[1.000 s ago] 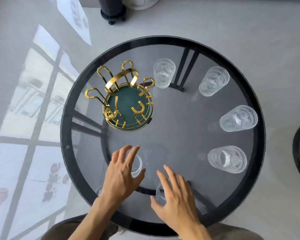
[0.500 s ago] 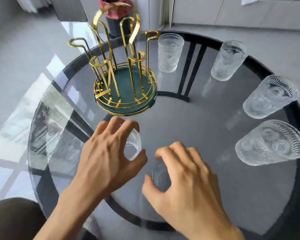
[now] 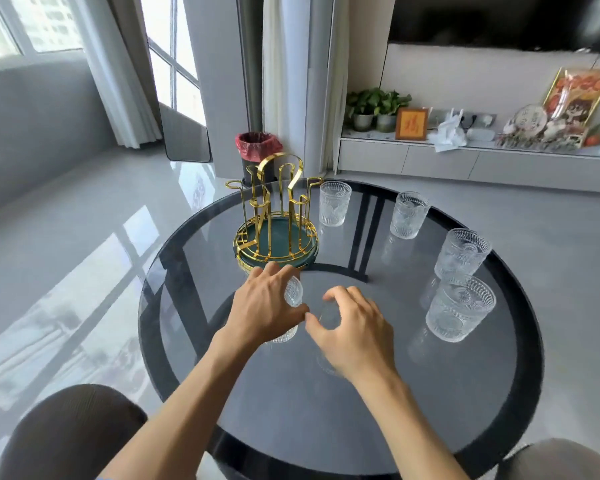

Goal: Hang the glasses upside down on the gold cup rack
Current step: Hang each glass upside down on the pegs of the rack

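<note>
You are working on a surface (image 3: 430, 393) of smooth, glossy smoked glass with a black glossy rim, through which dark frame bars show. The cup rack (image 3: 276, 216) is polished, gold-coloured metal wire on a matt dark-green base, and the glasses (image 3: 461, 308) are clear glass with an embossed, ribbed pattern that looks rough in relief. The floor (image 3: 84, 237) is glossy and mirror-like, and the bin liner (image 3: 257, 145) looks like thin red plastic.
</note>
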The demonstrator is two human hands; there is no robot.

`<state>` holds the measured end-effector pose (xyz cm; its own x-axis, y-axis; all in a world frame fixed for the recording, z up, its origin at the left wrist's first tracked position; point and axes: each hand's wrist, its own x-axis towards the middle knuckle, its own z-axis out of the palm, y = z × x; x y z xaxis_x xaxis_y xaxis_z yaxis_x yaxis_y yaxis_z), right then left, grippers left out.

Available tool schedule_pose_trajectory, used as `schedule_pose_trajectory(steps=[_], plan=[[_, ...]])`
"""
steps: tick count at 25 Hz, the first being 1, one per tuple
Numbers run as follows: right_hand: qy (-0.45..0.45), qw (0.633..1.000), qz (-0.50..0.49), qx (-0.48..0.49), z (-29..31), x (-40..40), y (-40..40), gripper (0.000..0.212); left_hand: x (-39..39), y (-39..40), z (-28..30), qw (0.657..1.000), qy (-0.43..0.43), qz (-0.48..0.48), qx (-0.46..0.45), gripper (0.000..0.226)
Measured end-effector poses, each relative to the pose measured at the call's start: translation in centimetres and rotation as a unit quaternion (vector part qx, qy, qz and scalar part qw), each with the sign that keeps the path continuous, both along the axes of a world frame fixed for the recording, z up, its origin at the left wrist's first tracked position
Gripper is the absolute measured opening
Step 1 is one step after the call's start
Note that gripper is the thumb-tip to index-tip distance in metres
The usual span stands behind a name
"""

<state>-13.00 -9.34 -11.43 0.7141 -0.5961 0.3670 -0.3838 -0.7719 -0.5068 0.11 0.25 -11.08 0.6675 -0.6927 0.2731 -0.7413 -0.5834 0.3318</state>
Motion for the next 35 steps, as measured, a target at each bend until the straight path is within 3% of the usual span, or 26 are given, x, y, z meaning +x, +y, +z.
schedule_pose_trajectory(steps=[2, 5, 10, 13, 16, 20, 23, 26, 29, 32, 35], plan=[[-0.088, 0.996, -0.005, 0.022, -0.7, -0.4, 0.3, 0.045, -0.2, 0.4, -0.5, 0.999, -0.009, 0.006, -0.039, 0.053], [-0.196, 0.972, 0.016, 0.131, -2.2, -1.9, 0.8, 0.065, -0.6, 1.0, -1.2, 0.996, -0.023, 0.005, -0.089, 0.055], [-0.141, 0.945, 0.033, 0.295, -4.5, -3.5, 0.3, 0.096, -0.2, 0.5, -1.2, 0.996, -0.029, -0.011, -0.081, 0.060], [-0.091, 0.949, 0.032, 0.301, -5.2, -3.5, 0.0, 0.085, -0.1, 0.4, -1.0, 0.998, -0.022, -0.017, -0.063, 0.061], [-0.088, 0.947, 0.038, 0.307, -4.1, -2.5, -1.1, 0.082, 0.6, 0.7, -0.1, 0.997, 0.038, -0.047, -0.043, 0.063], [-0.148, 0.929, 0.068, 0.334, 0.2, -0.9, -3.9, 0.087, 1.6, 0.3, 3.2, 0.974, 0.145, -0.075, -0.155, 0.054], [-0.137, 0.934, 0.085, 0.319, 4.1, 0.8, -6.3, 0.086, 3.0, -1.2, 5.5, 0.954, 0.102, -0.061, -0.274, 0.038], [-0.096, 0.947, 0.101, 0.288, 7.7, 2.7, -8.0, 0.076, 6.3, -3.0, 8.2, 0.955, -0.002, -0.044, -0.295, 0.041], [-0.115, 0.958, 0.100, 0.244, 10.6, 4.6, -9.6, 0.065, 11.1, -5.2, 11.0, 0.979, -0.092, -0.036, -0.178, 0.053], [-0.109, 0.982, 0.083, 0.131, 12.4, 6.8, -10.4, 0.062, 15.2, -6.6, 11.6, 0.992, -0.102, -0.066, -0.035, 0.057], [-0.116, 0.990, 0.076, 0.038, 12.2, 9.3, -10.0, 0.068, 17.0, -6.7, 10.7, 0.988, -0.104, -0.110, -0.024, 0.048]])
